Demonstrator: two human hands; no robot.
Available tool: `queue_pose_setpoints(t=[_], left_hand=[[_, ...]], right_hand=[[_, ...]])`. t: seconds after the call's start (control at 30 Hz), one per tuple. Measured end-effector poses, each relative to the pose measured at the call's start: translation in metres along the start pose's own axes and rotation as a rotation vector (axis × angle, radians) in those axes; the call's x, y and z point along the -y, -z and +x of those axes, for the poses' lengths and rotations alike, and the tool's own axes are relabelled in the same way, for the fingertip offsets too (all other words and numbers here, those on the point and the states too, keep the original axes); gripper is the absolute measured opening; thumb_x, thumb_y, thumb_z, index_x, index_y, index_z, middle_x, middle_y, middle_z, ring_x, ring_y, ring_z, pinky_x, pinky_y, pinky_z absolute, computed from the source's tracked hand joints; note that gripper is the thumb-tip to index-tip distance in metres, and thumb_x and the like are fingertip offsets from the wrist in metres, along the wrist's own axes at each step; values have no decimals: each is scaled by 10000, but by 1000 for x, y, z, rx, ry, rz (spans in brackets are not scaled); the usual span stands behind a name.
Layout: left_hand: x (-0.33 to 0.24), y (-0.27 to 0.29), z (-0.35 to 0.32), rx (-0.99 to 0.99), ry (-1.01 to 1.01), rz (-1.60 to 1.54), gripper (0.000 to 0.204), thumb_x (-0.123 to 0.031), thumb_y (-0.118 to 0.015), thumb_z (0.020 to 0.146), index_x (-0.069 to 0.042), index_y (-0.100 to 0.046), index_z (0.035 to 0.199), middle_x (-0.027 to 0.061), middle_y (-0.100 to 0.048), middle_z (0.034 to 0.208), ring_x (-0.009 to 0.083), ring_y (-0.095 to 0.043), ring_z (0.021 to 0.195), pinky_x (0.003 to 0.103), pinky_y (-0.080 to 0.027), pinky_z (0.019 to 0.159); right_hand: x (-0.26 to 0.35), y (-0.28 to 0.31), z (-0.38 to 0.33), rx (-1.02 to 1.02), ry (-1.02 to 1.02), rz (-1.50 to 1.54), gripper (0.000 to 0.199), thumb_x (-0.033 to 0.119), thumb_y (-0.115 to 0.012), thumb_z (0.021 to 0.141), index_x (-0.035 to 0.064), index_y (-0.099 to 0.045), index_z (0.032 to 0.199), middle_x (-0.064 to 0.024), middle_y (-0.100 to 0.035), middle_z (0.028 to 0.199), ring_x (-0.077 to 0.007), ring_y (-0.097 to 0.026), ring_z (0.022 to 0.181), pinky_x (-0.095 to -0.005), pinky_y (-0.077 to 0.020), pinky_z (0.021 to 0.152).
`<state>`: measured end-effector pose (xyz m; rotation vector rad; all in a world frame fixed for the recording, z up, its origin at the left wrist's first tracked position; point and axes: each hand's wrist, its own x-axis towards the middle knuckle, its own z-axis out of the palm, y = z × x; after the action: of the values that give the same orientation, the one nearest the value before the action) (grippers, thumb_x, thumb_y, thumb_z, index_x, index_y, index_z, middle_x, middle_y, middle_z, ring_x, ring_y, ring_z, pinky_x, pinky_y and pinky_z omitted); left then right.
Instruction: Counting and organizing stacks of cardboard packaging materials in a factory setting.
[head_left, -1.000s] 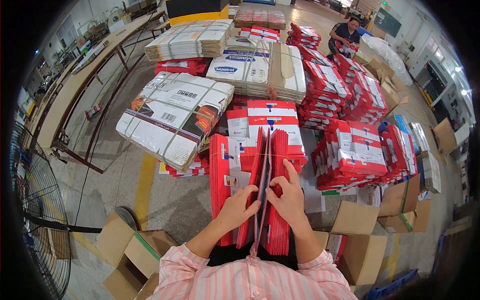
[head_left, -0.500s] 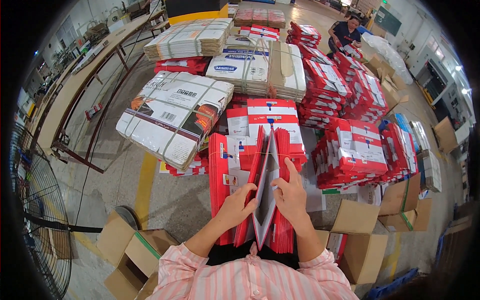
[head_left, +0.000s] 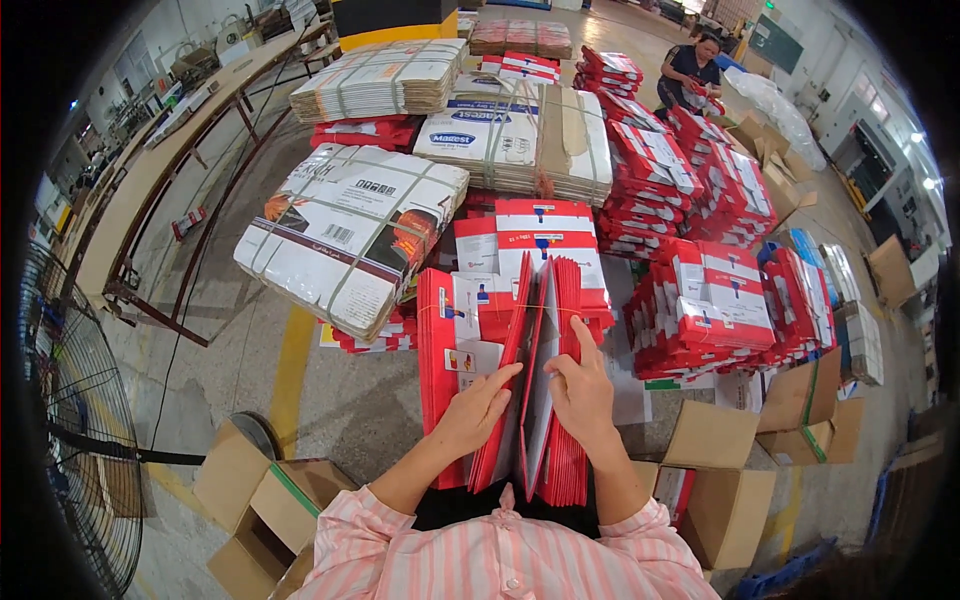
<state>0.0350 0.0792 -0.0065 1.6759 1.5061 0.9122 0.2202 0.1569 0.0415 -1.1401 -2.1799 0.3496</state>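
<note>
While my left hand (head_left: 478, 405) and right hand (head_left: 582, 395) are parting the upright row of flat red cartons (head_left: 520, 380) in front of me, fingers spread on the sheets and gripping none, I am judging the sorting barely begun, with bundles (head_left: 350, 235) waiting.

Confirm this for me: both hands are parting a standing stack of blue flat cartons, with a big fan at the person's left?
Not quite: the head view shows the flat cartons are red, not blue. Both the left hand and right hand part them, and the fan stands at the left.
</note>
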Motion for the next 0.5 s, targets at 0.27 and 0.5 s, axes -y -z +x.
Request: queue_pose_setpoints(t=[0.27,0.5], left_hand=[[-10,0,3,8,117,-248,774,-410,-568,952,-36,-196,1519,278,-465,1356,383,-531,1167,384,-446,962],[4,-1,7,35,72,-223,858,-482,-630,891,-13,-243,1497,269,-416,1405,359,-490,1230,403,-447,970]], right_hand=[[1,-2,-1,24,-30,52,192,253,-712,829,67,-665,848,-197,-375,1477,-412,-546,1112,-453,-512,839],[10,1,3,43,-51,42,304,302,-807,743,53,-649,816,-206,-388,1474,-397,-550,1152,-436,-500,884]])
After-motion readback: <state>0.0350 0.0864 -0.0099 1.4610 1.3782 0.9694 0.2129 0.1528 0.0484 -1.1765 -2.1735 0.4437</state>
